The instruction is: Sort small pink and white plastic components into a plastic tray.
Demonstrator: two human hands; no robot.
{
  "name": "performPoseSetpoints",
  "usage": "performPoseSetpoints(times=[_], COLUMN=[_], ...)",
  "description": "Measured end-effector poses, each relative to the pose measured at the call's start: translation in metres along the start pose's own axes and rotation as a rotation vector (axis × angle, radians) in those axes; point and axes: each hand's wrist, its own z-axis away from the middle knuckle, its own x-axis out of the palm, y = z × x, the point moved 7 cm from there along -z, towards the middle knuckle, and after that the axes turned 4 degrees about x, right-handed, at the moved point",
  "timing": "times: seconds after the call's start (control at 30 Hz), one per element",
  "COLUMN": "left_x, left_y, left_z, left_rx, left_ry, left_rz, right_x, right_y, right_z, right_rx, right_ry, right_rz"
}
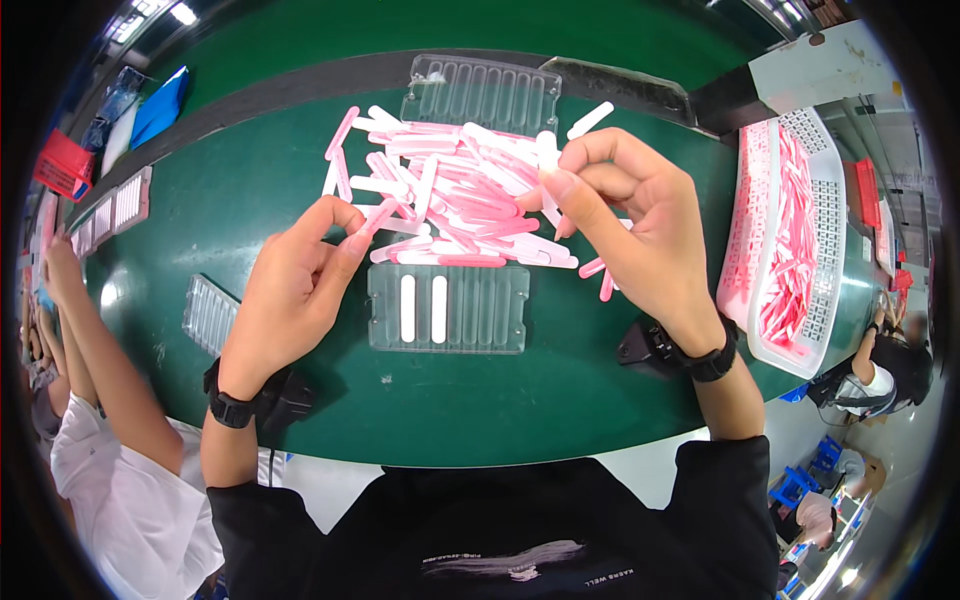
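A heap of slim, round-ended pink and white plastic pieces (450, 190) lies in front of me. My left hand (298, 285) is at its left side, thumb and finger pinching a pink piece (379, 214). Over the right side of the heap, my right hand (645, 225) pinches a white-ended piece (547, 148) between thumb and forefinger. Nearer to me is a clear slotted tray (485, 312) with two white pieces (408, 310) in separate slots on its left part. Exactly what kind of article the pieces are, I cannot tell.
Behind the heap sits another clear slotted tray (480, 92). A smaller-looking clear tray (210, 312) lies to the left. White perforated baskets (832, 240) of pink pieces stand at the right. At far left, a co-worker's arm (110, 350) reaches over the table near filled trays (128, 200).
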Motion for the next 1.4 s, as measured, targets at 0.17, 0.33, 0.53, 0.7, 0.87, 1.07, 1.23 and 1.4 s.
performPoseSetpoints(times=[0.17,0.33,0.53,0.7,0.87,1.07,1.23,1.4], left_x=[-0.001,0.000,-0.005,-0.004,0.007,-0.002,0.010,0.019], left_y=[0.001,0.001,0.010,0.036,0.050,0.054,0.061,0.059], left_z=[0.001,0.001,0.006,0.016,0.023,0.032,0.036,0.047], left_rx=[0.034,0.011,0.035,0.074,0.281,0.529,0.533,0.548], left_ry=[0.011,-0.005,-0.008,-0.079,-0.072,0.046,-0.118,-0.169], left_rz=[-0.032,-0.008,-0.071,-0.286,-0.418,-0.585,-0.690,-0.765], right_x=[0.003,0.005,0.028,0.049,0.059,0.058,0.054,0.058], right_y=[-0.001,-0.001,0.005,0.006,-0.002,-0.008,-0.026,-0.034], right_z=[0.001,0.003,0.004,0.010,0.014,0.016,0.029,0.047], right_rx=[0.002,-0.066,0.057,0.083,-0.188,-0.174,-0.401,-0.459], right_ry=[0.025,0.003,-0.248,-0.421,-0.306,-0.388,-0.408,-0.497], right_rz=[-0.054,-0.036,0.082,0.246,0.406,0.467,0.651,0.890])
